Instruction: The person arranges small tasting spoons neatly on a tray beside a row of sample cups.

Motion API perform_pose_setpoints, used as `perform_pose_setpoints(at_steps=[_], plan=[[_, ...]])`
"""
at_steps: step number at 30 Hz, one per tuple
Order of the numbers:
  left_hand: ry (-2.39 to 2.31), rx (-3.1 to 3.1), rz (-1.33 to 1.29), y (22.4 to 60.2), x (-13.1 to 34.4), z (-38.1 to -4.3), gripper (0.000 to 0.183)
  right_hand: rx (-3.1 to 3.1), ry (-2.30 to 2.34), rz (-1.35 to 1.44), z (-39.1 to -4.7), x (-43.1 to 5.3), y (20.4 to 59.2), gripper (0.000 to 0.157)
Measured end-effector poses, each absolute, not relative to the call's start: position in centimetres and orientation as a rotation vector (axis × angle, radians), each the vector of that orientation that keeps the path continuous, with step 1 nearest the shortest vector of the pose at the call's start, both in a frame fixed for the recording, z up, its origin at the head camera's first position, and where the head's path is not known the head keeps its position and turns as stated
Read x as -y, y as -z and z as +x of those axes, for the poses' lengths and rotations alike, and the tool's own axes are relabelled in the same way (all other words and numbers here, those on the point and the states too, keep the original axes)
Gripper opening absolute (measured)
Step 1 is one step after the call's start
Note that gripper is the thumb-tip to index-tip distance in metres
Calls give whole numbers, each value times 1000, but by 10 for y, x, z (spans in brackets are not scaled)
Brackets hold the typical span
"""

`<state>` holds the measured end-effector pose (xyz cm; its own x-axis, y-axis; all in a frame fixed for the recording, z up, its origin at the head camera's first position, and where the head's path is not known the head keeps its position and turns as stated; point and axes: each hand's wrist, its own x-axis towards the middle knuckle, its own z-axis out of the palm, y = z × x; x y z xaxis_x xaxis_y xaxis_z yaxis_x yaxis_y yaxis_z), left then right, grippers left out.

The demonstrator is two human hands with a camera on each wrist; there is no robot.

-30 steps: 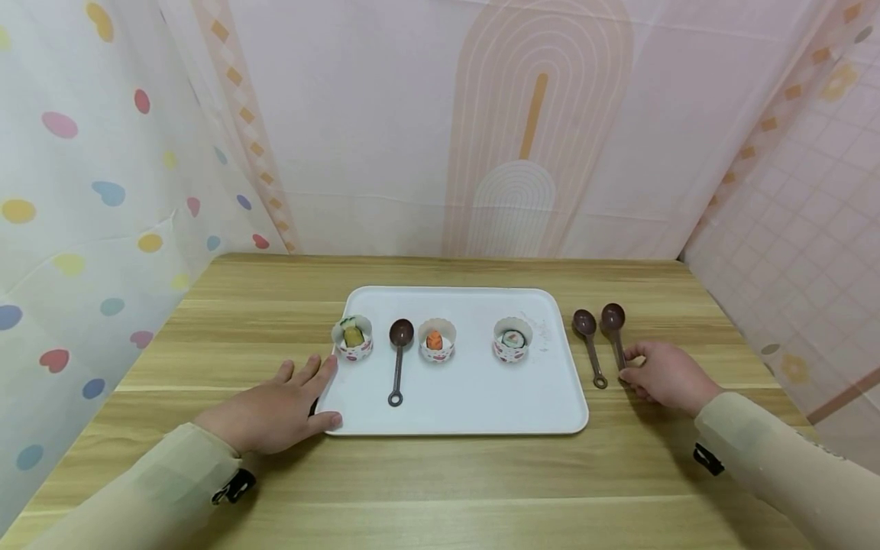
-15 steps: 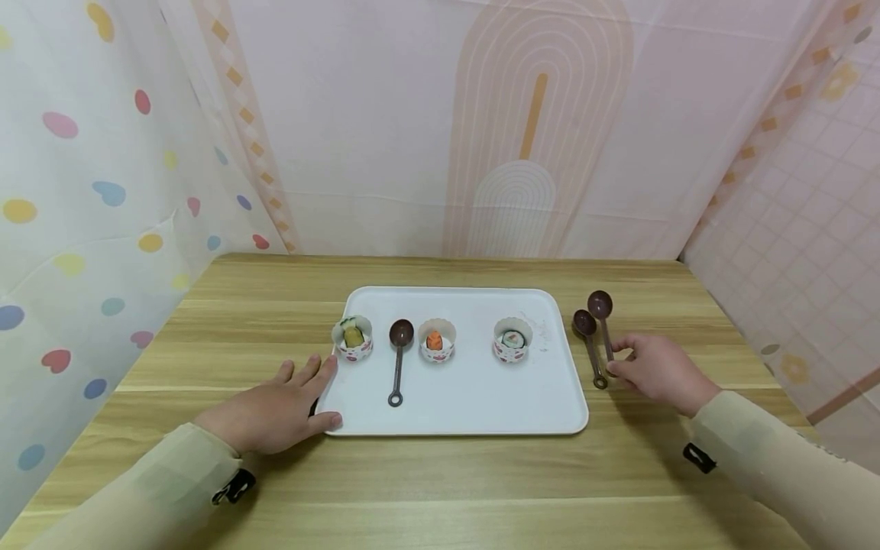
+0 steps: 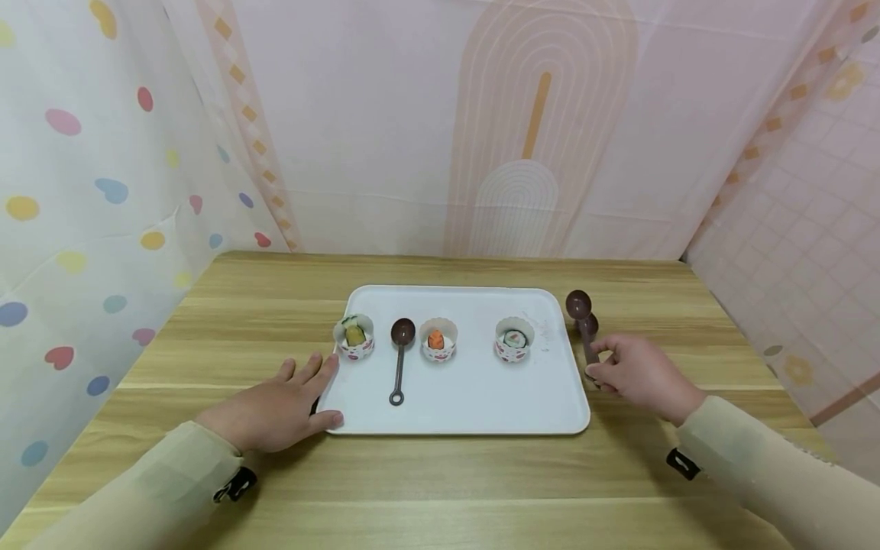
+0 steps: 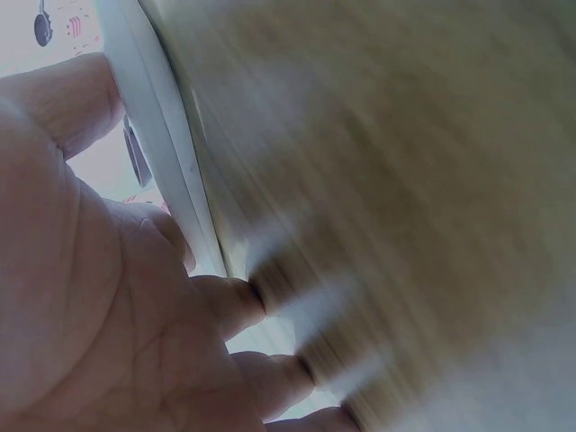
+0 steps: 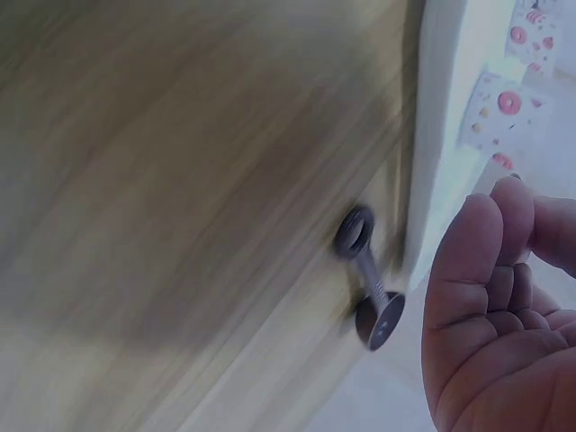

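My right hand (image 3: 646, 378) pinches the handle of a brown measuring spoon (image 3: 578, 305), its bowl pointing away at the tray's right edge. Partly behind it, a second brown spoon (image 3: 593, 325) lies on the table; the right wrist view shows that lying spoon (image 5: 371, 279) more fully, while the held one is hidden by the fingers. My left hand (image 3: 275, 405) rests at the left edge of the white tray (image 3: 454, 409), fingers spread and straight. On the tray, a third brown spoon (image 3: 402, 332) lies between two paper cups.
Paper cups on the tray hold a green-and-yellow piece (image 3: 354, 334), an orange piece (image 3: 436, 339) and a sushi-roll-like piece (image 3: 514, 339). Beneath is a wooden table (image 3: 440, 489). Patterned curtains (image 3: 371, 137) hang behind and at both sides.
My right hand has lifted the outer spoon from the table and carried it left, over the other spoon to the tray's right edge. The left hand has stayed in place.
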<state>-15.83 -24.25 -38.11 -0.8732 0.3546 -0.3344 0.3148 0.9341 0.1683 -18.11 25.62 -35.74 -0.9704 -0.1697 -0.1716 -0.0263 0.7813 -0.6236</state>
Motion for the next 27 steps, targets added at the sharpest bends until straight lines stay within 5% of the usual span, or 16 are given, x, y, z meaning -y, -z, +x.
perform_pose_setpoints(at_steps=[27], plan=[[-171, -2720, 481, 382, 242, -159, 100, -2649, 1086, -194, -175, -192, 357, 36]])
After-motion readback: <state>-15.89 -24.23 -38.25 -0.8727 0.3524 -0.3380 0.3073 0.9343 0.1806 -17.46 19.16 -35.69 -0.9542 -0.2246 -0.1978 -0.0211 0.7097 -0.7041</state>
